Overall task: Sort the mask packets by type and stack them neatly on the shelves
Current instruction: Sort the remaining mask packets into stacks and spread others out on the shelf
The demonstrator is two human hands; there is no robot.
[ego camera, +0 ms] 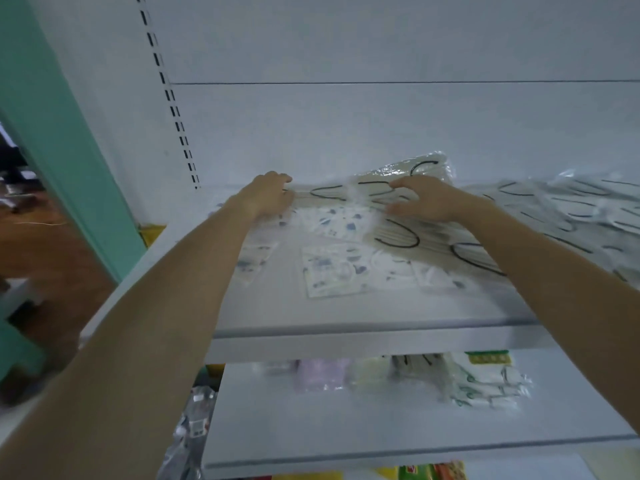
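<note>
A clear packet of beige masks with black ear loops [367, 190] lies at the back of the upper shelf [346, 313]. My left hand [266, 197] grips its left end with curled fingers. My right hand [427, 199] holds its middle, thumb above and fingers curled below. More beige mask packets [408, 237] lie under my right forearm. White masks with blue prints [332, 271] lie loose on the shelf in front of my hands. The picture is blurred around the hands.
Further clear packets with black loops [571, 209] spread along the shelf's right side. The lower shelf [381, 441] carries a purple packet [322, 374] and white-and-green packets [485, 382]. A slotted upright [173, 109] and a teal wall [52, 116] stand at the left.
</note>
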